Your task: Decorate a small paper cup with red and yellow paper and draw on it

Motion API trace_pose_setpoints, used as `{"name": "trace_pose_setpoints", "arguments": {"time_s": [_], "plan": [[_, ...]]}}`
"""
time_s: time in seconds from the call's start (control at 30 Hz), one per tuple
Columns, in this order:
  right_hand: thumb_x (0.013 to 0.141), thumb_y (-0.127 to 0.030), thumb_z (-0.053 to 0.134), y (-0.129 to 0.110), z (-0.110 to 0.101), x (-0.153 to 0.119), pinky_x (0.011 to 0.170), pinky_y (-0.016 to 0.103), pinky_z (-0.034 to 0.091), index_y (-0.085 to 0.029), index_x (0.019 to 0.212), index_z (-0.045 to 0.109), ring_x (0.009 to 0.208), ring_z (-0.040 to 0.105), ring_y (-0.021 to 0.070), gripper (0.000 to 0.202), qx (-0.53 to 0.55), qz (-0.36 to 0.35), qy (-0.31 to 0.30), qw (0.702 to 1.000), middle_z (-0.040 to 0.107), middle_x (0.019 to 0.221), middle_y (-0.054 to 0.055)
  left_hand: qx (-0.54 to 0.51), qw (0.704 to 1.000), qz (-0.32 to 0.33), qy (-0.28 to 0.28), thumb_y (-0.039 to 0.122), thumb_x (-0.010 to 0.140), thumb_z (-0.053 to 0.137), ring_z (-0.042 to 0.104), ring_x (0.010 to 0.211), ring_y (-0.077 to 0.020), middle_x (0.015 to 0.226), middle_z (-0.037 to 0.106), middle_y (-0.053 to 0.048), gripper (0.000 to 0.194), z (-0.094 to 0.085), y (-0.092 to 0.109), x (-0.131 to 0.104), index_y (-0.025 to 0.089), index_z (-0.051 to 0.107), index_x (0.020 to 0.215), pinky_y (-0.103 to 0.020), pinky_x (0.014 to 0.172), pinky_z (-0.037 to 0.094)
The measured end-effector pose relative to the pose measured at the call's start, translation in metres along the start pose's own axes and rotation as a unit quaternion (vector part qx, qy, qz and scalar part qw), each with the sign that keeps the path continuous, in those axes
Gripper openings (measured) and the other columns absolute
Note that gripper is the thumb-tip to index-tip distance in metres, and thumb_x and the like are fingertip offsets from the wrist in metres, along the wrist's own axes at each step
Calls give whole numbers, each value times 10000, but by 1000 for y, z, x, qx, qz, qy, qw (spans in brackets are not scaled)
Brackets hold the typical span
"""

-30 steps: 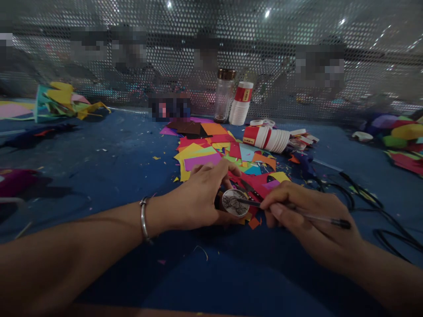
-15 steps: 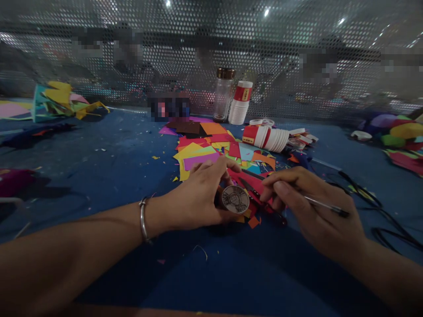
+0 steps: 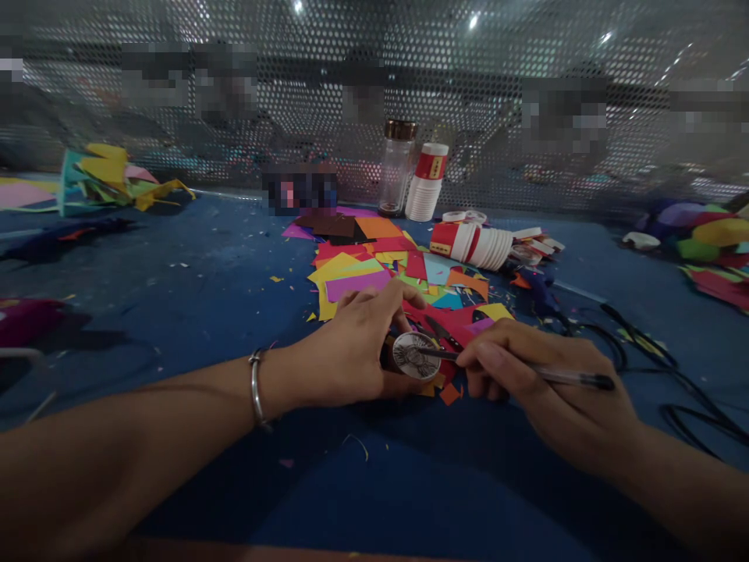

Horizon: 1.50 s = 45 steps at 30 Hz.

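Note:
A small round piece with a dark line pattern on its pale top is held between the thumb and fingers of my left hand. My right hand grips a thin pen-like tool, whose dark tip lies over the round piece's top. Whether the tip touches it I cannot tell. Scissors lie partly hidden behind the round piece, on red paper. The lower body of the round piece is mostly covered by my left hand.
Coloured paper sheets spread over the blue table. Behind them stand a glass jar and stacked paper cups; another cup stack lies sideways. Black cable coils at right, near a blue glue gun.
The tool's tip has come down and left onto the round piece's top, and my right hand has lowered slightly. My left hand stays almost still.

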State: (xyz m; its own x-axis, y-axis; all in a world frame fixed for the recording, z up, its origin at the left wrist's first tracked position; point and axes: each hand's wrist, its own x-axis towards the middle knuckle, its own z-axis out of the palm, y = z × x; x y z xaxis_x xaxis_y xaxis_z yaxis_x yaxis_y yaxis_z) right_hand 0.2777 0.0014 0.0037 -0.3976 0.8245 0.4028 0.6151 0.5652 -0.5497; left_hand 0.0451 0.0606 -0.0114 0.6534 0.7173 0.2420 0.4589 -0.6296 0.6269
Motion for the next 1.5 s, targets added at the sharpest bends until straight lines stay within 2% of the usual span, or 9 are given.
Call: {"name": "trace_pose_setpoints", "arguments": {"time_s": [0.3,0.5,0.67,0.97,1.17,1.27,1.37,1.43,1.5], "plan": [[1076,-302,445,-3,-2,2,510,233,464,-206,753,662,517,594,96,401,9,-4,0,1000,667,621,-3,-7,1000,-6,-7,463,772,842,622,1055,-292,1083,696,-46,666,0,0,-1,248,450,1265,-479,969,415],[1071,-288,424,-6,-3,3,481,234,464,-211,710,652,492,590,101,434,1,-13,-13,1000,676,610,7,-6,1000,3,0,426,755,861,632,1068,-299,1091,701,-48,679,1,-2,0,257,446,1266,-480,969,418],[1062,-271,438,-8,-3,2,489,229,480,-208,689,641,504,610,102,430,9,-12,6,1000,682,612,8,-14,1000,-5,-4,472,761,854,630,1065,-301,1097,693,-54,654,1,-1,0,254,450,1227,-492,972,422],[1080,-313,424,-5,-2,1,484,239,450,-211,710,659,499,595,98,450,8,-10,-3,1000,665,600,0,-16,1000,-12,-4,477,747,854,623,1043,-301,1095,684,-62,674,1,-1,0,248,444,1230,-504,946,428],[1061,-272,466,-7,-4,-1,495,217,484,-215,772,675,512,621,98,361,13,-7,35,999,680,609,-19,-12,1000,-11,-5,483,749,846,626,1058,-309,1113,680,-68,664,1,-1,0,254,451,1232,-507,950,439],[1067,-292,470,-6,-3,0,527,213,514,-225,848,692,557,646,103,318,27,7,86,996,713,705,-8,-11,1000,5,18,427,751,851,620,1081,-297,1108,670,-58,695,2,-1,0,249,431,1275,-488,969,441],[1057,-333,510,-2,0,5,583,221,539,-230,933,687,620,672,116,239,16,28,121,992,737,787,2,17,996,42,73,338,753,828,603,1099,-280,1174,638,-56,669,3,-1,0,253,426,1281,-471,999,432],[1042,-348,538,1,2,9,615,240,542,-236,985,679,679,693,139,190,-17,40,106,993,747,831,10,41,991,70,104,269,739,802,581,1128,-281,1221,614,-49,650,4,0,-1,269,429,1271,-464,1008,427],[1027,-356,557,4,3,10,647,259,541,-251,1037,667,757,714,166,153,-49,41,76,995,760,908,18,58,989,89,106,210,732,762,549,1169,-289,1233,603,-47,650,4,2,-2,273,416,1279,-458,1008,427]]}}
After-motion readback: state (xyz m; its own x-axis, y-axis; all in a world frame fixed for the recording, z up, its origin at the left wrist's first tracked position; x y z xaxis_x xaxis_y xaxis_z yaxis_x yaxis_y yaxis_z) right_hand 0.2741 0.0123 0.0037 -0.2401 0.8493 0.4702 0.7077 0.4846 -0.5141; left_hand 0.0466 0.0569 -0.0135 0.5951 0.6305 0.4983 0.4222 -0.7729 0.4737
